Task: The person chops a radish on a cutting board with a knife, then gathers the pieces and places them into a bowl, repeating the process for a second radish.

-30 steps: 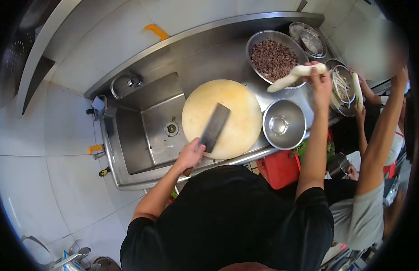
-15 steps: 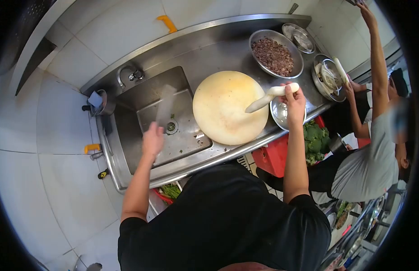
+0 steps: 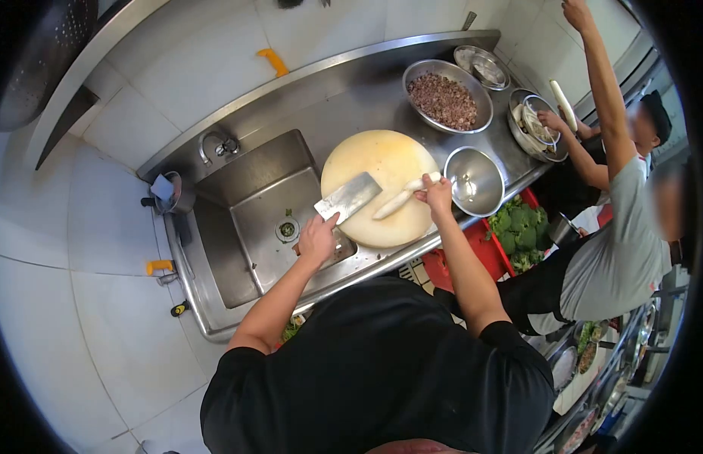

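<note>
Root pinched by its right end

My right hand [image 3: 440, 197] pinches the pale root [image 3: 394, 205] at its right end, its body slanting left and near over the round board [image 3: 375, 149]; I can't tell whether it touches. It should be firm, fairly light, perhaps slippery: best held behind the narrowing. My left fingers are closed round the cleaver [image 3: 353, 197], its blade left of the root.

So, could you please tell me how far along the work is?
The chopped food in the big bowl looks done. The left hand holds the cleaver, the right hand the vegetable on the board. Cutting it seems to remain, as no slices show there.
</note>
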Motion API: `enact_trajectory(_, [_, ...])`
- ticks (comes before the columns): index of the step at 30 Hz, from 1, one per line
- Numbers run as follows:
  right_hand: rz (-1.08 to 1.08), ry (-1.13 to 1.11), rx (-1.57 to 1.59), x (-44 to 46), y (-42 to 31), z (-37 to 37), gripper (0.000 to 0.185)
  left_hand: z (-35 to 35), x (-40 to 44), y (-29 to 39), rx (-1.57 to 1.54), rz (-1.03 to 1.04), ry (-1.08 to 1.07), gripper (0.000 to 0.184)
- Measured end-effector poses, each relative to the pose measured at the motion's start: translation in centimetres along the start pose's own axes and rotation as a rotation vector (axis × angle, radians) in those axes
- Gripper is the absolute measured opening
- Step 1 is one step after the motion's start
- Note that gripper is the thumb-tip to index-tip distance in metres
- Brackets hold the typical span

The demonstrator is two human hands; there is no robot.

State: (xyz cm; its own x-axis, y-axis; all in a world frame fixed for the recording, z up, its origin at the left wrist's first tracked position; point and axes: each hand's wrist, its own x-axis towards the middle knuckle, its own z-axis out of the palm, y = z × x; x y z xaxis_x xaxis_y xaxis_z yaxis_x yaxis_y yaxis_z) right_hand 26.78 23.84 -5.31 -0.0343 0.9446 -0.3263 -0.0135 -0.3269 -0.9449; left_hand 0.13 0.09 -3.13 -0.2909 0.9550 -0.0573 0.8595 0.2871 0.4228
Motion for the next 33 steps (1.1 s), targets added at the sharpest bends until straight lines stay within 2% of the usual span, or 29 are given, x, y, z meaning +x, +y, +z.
enact_trajectory(1, [0.006,0.014,-0.079,0.3,0.3,0.0,0.060,0.1,0.0,0.3,-0.034,-0.005,-0.008,0.054])
enact_trajectory(4, [-0.069,0.102,-0.861,-1.0,-1.8,-1.0,0.075,0.4,0.4,1.2,-0.122,-0.050,-0.038,0.046])
enact_trajectory(5, [-0.129,0.140,-0.988,-3.6,-4.3,-0.7,0.071,0.6,0.6,1.5,-0.141,-0.081,-0.049,0.044])
enact_trajectory(8, [-0.170,-0.077,-1.058,-6.1,-6.6,-0.7,0.053,0.1,0.9,3.7,-0.164,-0.199,-0.080,0.041])
enact_trajectory(9, [-0.195,-0.146,-1.027,-6.5,-5.9,-0.5,0.040,-0.1,1.0,4.4,-0.168,-0.243,-0.091,0.040])
enact_trajectory(12, [-0.301,-0.263,-1.012,-8.0,-5.7,0.5,0.034,1.2,0.9,4.6,-0.144,-0.276,-0.080,0.042])
enact_trajectory(13, [-0.583,-0.263,-1.024,-7.6,-4.5,0.4,0.028,1.8,0.7,4.5,-0.137,-0.286,-0.083,0.043])
enact_trajectory(16, [-0.869,-0.402,-1.137,-6.3,-4.2,-0.1,0.030,1.0,-0.6,4.7,-0.126,-0.344,-0.109,0.043])
enact_trajectory(17, [-0.693,-0.570,-1.186,-4.8,-3.4,-0.4,0.030,-0.7,-1.2,5.5,-0.138,-0.382,-0.128,0.043])
enact_trajectory(20, [-0.562,-0.778,-1.154,-2.7,-3.0,-0.9,0.047,-4.7,-2.3,6.9,-0.188,-0.424,-0.141,0.034])
enact_trajectory(23, [-0.764,-0.660,-1.202,-2.7,-3.3,-1.7,0.064,-6.6,-3.3,7.1,-0.132,-0.386,-0.164,0.030])
enact_trajectory(26, [-0.521,-0.692,-1.436,-2.4,-5.1,-2.2,0.072,-6.4,-3.3,6.9,-0.049,-0.344,-0.211,0.027])
enact_trajectory(27, [-0.547,-0.696,-1.451,-2.1,-4.9,-2.6,0.059,-5.9,-3.1,6.5,-0.016,-0.353,-0.264,0.027])
enact_trajectory(30, [-0.421,-0.786,-1.400,-1.6,-4.5,-3.0,0.053,-4.7,-2.8,5.6,-0.014,-0.323,-0.295,0.026])
enact_trajectory(33, [-0.493,-0.633,-1.170,-3.1,-3.6,-2.3,0.046,-4.2,-2.6,4.3,-0.066,-0.304,-0.259,0.027])
